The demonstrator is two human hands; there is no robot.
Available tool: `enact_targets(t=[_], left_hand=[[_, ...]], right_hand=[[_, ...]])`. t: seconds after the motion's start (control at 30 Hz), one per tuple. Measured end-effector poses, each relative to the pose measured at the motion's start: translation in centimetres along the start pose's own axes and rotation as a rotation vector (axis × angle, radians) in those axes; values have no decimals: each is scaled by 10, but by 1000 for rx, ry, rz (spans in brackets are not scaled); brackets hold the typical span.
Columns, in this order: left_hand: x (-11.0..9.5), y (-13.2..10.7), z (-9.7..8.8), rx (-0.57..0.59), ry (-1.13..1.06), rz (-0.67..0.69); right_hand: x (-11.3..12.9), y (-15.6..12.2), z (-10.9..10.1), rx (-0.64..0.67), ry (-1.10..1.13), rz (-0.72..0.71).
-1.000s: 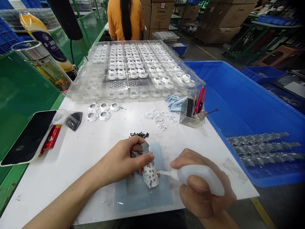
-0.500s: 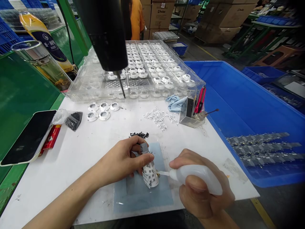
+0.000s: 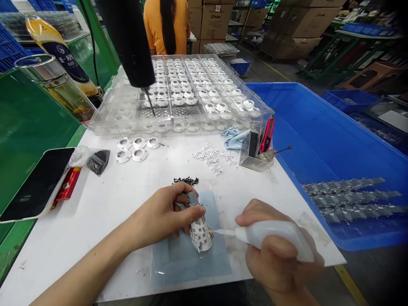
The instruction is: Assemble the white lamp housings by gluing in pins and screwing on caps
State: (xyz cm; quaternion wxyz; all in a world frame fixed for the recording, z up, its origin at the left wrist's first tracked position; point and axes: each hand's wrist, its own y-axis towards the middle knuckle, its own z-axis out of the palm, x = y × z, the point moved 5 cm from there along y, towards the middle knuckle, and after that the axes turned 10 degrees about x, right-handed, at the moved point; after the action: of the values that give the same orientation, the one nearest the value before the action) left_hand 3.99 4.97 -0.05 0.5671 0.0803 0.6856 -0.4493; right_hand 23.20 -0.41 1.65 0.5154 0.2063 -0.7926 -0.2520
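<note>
My left hand point(image 3: 170, 212) is closed around a white, tower-shaped part with small grey squares point(image 3: 200, 236), thumb across its upper side. A small gold-coloured piece point(image 3: 211, 233) sits on the part's right edge. In my right hand point(image 3: 277, 259) lies a white squeeze bottle point(image 3: 277, 238), held sideways with its thin nozzle point(image 3: 225, 232) pointing left. The nozzle tip is close to the gold piece, with a narrow gap between them. Beneath the part lies a light blue sheet point(image 3: 191, 263). Just beyond my left hand is a pile of small black pieces point(image 3: 185, 181).
A black electric screwdriver point(image 3: 130, 46) hangs over the table. Behind stands a clear compartment tray point(image 3: 114, 125) of white rings. White rings point(image 3: 139, 154), small white pieces point(image 3: 207, 154), a tool holder point(image 3: 255, 159) and a phone point(image 3: 35, 182) lie around; a blue bin point(image 3: 318, 123) is at right.
My right hand and the squeeze bottle have moved right, drawing the nozzle back from the gold piece. The hanging screwdriver has swung left. My left hand stays put.
</note>
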Motion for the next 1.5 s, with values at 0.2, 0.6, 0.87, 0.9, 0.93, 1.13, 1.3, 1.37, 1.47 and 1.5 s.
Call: enact_targets(t=[0.2,0.6,0.87,0.9,0.93,1.13,1.3,1.37,1.47,1.5], left_hand=[[1,-1,0,4,-20,6],[-1,-1,0,7,-21,-2],[0,-1,0,6,-9,-6],[0,-1,0,7,-9,-6],[1,-1,0,11,-9,-6],[3,-2,0,0,6,-20],[1,-2,0,-22,1,-41],[0,-1,1,-19,3,-44],[1,0,1,-20,2,-42],[1,0,1,-23,2,-40]], right_hand=[[9,5,11,-164,-2,-133],[7,4,12,-89,-14,-30],[6,4,2,-119,27,-9],[7,4,-1,-124,65,6],[8,4,-4,-127,102,23],[11,-9,-10,-140,190,99],[6,-16,-5,129,184,74],[6,-17,-6,175,151,41],[6,-18,-5,196,90,3],[7,-18,-4,190,78,-20]])
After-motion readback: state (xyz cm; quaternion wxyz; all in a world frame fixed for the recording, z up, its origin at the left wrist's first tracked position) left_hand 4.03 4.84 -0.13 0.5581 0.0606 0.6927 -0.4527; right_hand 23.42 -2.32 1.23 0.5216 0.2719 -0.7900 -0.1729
